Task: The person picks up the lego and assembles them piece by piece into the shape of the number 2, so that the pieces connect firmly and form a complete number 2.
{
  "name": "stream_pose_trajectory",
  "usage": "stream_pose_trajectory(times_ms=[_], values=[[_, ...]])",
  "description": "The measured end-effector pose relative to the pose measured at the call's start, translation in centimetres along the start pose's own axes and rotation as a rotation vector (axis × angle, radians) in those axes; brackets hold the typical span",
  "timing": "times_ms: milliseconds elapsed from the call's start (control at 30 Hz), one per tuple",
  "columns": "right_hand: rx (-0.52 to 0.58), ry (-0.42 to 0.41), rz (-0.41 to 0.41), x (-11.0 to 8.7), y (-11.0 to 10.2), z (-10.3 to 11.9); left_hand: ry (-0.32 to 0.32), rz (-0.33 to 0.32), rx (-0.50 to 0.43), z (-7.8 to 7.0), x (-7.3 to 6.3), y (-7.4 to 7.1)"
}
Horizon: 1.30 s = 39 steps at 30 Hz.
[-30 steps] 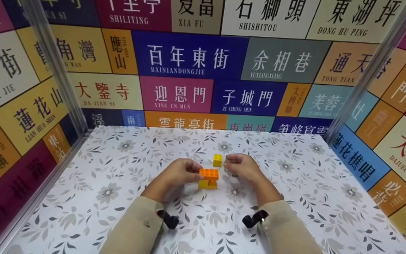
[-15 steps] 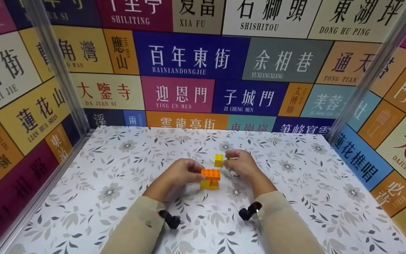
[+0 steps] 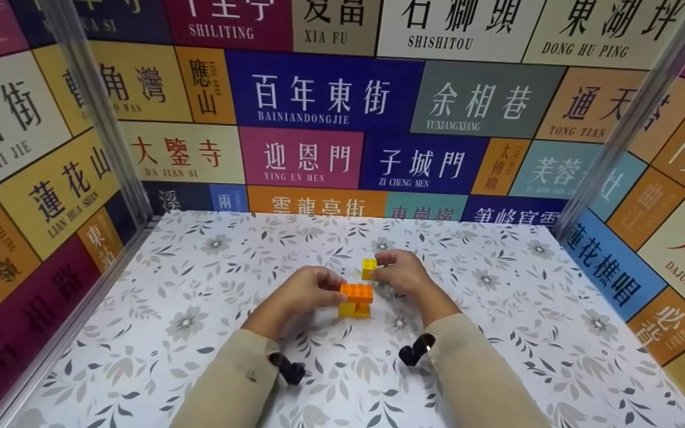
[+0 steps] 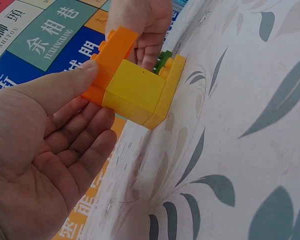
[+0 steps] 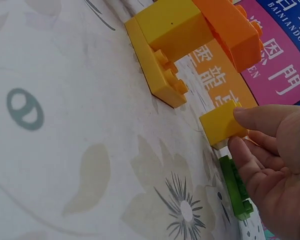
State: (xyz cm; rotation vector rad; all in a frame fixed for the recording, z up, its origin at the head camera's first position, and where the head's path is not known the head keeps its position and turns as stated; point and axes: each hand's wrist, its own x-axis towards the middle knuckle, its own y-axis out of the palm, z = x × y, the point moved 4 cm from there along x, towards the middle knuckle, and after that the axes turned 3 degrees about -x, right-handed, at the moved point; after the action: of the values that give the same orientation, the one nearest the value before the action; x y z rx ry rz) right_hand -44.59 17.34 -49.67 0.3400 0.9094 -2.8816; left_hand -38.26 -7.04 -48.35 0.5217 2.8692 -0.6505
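Note:
A small stack of toy building bricks stands on the table: an orange brick (image 3: 357, 292) on top, a yellow block (image 4: 134, 89) beneath its left part, and a flat yellow base brick (image 5: 157, 72) at the bottom with bare studs to the right. My left hand (image 3: 305, 290) pinches the left end of the orange brick between thumb and fingers. Behind the stack, my right hand (image 3: 407, 272) holds a separate small yellow brick (image 5: 221, 122), thumb on one side and fingertips on the other. A flat green brick (image 5: 235, 189) lies beside the right fingers, mostly hidden in the head view.
The table (image 3: 188, 368) has a white cloth with grey leaves and flowers. Panels with printed place names (image 3: 324, 92) rise at the back and both sides. Clear corner posts (image 3: 104, 119) stand at the table's rear corners.
My right hand has moved left, from just beside the small yellow brick to taking hold of it. The left hand keeps its hold on the stack.

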Motion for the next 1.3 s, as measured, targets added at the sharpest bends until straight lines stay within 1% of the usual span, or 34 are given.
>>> stream_pose_trajectory(times_ms=[300,400,667,833,967,1067,1300], values=[[-0.056,0.010,-0.008,0.1,-0.1,0.1,-0.031,0.003,-0.011,-0.1,-0.1,0.0],[-0.047,0.017,-0.013,-0.1,-0.3,0.1,-0.030,0.005,-0.009,0.0,-0.1,0.0],[-0.027,-0.081,-0.026,-0.9,-1.2,0.2,0.014,-0.005,0.001,0.1,0.0,0.2],[-0.015,-0.100,-0.032,-1.5,-1.8,0.3,-0.010,-0.006,0.000,0.0,0.0,0.2],[0.006,-0.116,-0.034,-2.2,-2.2,0.6,-0.010,-0.006,0.005,0.0,0.1,0.2],[0.018,-0.150,-0.037,-2.8,-2.4,0.8,-0.002,-0.005,-0.003,0.1,0.1,0.2],[0.077,-0.176,-0.030,-4.4,-2.5,1.6,-0.021,0.000,0.008,0.1,0.1,0.2]])
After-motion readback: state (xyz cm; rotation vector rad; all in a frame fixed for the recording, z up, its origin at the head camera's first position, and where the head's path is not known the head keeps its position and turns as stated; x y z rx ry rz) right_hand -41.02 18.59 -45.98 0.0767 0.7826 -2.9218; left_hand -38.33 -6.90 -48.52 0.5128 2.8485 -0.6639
